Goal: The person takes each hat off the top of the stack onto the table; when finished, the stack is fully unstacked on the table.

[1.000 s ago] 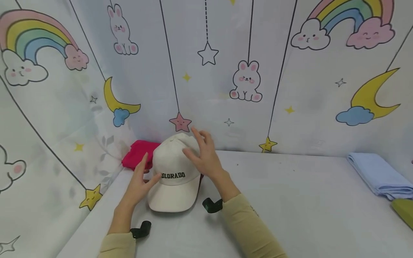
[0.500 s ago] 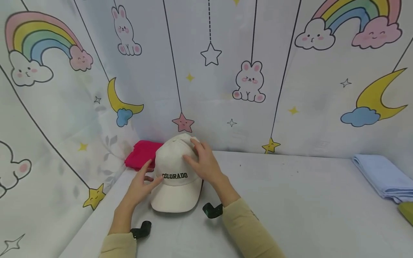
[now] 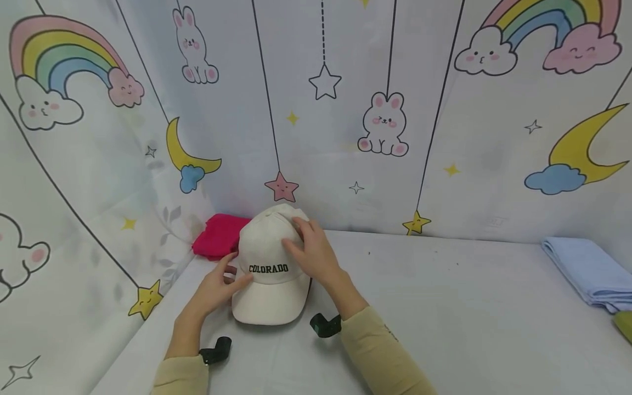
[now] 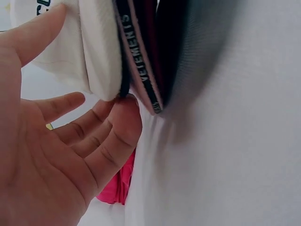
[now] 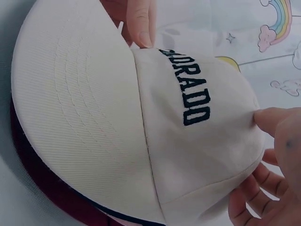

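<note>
A cream baseball cap (image 3: 269,302) lettered COLORADO sits brim forward near the back wall. My left hand (image 3: 214,291) grips its left side, thumb on the front by the lettering. Up close in the left wrist view, the fingertips (image 4: 129,110) meet the cap's lower edge, where a lettered inner band (image 4: 139,56) shows. With the thumb on the crown and fingers round the far side, my right hand (image 3: 318,255) holds the cap's upper right. Beneath the cream brim, a dark red edge (image 5: 61,197) shows in the right wrist view; its full shape is hidden.
Behind the cap at left lies a bright pink-red cloth (image 3: 217,236). A folded light blue cloth (image 3: 585,274) rests at the table's far right, beside a green item (image 3: 624,323) cut off by the frame. A printed curtain (image 3: 326,137) backs the white table (image 3: 444,312).
My right hand has come down from above the crown onto the cap's upper right side. The left hand has shifted slightly right and closed in on the cap's left side.
</note>
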`<state>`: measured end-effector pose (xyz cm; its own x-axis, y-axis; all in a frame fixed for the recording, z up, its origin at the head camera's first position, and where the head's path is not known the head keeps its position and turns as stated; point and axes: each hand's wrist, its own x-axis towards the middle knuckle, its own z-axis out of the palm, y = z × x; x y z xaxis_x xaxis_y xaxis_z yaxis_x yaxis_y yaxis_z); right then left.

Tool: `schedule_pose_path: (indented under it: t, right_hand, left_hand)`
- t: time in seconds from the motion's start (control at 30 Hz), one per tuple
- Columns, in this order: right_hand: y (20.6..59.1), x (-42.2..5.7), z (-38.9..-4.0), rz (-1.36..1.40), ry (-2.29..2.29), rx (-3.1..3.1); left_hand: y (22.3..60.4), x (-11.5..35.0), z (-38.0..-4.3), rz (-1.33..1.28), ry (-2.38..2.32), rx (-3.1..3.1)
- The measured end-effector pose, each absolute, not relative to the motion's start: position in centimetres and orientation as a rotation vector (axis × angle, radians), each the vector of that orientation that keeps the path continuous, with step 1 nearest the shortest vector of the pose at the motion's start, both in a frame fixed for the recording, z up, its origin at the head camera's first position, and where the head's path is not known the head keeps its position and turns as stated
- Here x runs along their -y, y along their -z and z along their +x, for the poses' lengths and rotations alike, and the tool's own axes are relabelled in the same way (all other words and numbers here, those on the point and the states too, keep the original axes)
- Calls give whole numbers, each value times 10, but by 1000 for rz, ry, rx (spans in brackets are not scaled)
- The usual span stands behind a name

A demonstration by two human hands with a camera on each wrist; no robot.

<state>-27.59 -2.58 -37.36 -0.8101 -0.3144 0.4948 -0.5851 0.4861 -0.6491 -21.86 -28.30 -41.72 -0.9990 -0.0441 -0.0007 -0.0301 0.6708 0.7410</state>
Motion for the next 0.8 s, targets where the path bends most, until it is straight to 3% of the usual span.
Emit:
schedule_pose_path:
  t: [0.8]
  right_hand:
    - [366,32,-271,740,-1387,2248]
  left_hand:
    - [391,278,-212,55,1311,2762]
